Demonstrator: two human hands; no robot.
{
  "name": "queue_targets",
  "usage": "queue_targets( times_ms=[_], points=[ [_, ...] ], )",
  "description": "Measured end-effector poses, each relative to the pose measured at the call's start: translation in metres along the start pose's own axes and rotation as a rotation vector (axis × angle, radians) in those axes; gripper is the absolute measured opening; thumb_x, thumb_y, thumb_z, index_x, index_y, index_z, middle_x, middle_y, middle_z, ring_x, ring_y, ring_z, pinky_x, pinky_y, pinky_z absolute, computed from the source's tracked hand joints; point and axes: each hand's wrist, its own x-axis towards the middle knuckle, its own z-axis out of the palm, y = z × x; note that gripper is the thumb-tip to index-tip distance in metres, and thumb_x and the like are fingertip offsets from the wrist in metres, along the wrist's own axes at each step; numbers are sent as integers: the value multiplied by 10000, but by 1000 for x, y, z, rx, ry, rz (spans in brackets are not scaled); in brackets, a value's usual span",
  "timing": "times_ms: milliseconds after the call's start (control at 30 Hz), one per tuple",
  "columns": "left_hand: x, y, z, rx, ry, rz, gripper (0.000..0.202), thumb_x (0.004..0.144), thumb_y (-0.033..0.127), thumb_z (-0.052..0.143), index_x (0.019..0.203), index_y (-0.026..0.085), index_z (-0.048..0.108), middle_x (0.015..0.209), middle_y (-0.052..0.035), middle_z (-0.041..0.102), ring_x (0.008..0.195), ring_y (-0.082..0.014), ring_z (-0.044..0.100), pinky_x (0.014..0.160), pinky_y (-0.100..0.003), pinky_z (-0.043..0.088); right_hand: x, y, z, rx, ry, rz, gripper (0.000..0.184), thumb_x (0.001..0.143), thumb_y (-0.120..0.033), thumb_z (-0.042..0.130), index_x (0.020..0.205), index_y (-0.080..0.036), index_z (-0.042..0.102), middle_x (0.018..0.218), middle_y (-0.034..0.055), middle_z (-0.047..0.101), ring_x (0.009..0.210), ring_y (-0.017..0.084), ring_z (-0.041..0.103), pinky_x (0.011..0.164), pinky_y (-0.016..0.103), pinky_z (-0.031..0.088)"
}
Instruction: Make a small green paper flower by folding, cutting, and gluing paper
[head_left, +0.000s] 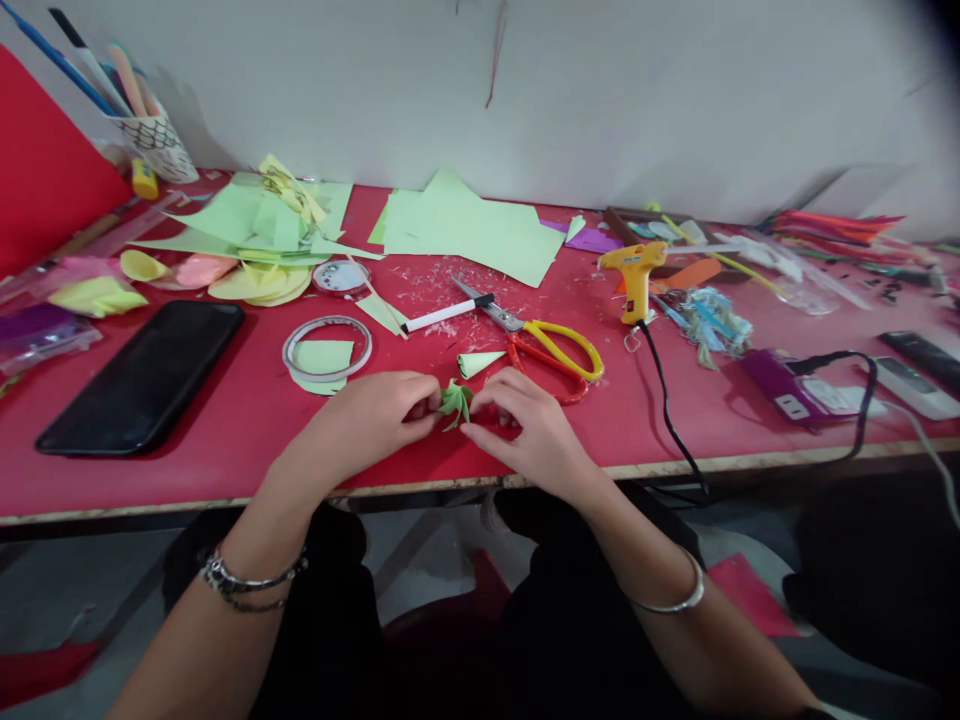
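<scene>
A small green folded paper piece (454,400) with pointed, leaf-like tips is held just above the red tabletop near its front edge. My left hand (375,415) pinches it from the left, its fingers curled. On the other side, my right hand (529,425) has thumb and forefinger at the piece's right edge, the other fingers bent in. Right behind my hands lies a pale green rolled paper cone (480,363). Scissors (551,350) with yellow and red handles rest beyond my right hand, beside a black-and-white marker (448,314).
A tape roll (288,352) and a black phone (142,380) lie to the left. Green paper sheets (472,228) spread along the wall. At right are a yellow glue gun (636,282), its black cord (667,400) hanging over the table edge, and a purple power adapter (787,388).
</scene>
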Motion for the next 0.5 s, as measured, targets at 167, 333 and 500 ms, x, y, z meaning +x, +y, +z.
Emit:
queue_targets(
  times_ms=[167, 333, 500],
  points=[
    [0, -1, 1, -2, 4, 5, 139, 806, 274, 471, 729, 170, 521, 662, 6, 552, 569, -97, 468, 490, -217, 262, 1, 4, 1, -22, -68, 42, 119, 808, -280, 536, 834, -173, 581, 846, 22, 524, 612, 83, 478, 579, 212, 406],
    [0, -2, 1, -28, -11, -1, 147, 813, 287, 474, 735, 173, 522, 675, 4, 556, 575, -100, 469, 493, -214, 270, 1, 4, -1, -51, -92, 45, 135, 790, -289, 562, 858, -175, 588, 852, 27, 532, 683, 106, 501, 604, 219, 408],
    [2, -2, 1, -47, -38, -22, 149, 817, 297, 477, 735, 179, 516, 669, 13, 551, 575, -102, 467, 502, -212, 278, 1, 1, 1, -93, -85, 91, 119, 788, -247, 538, 869, -176, 588, 877, 31, 543, 709, 113, 521, 606, 219, 404]
  ],
)
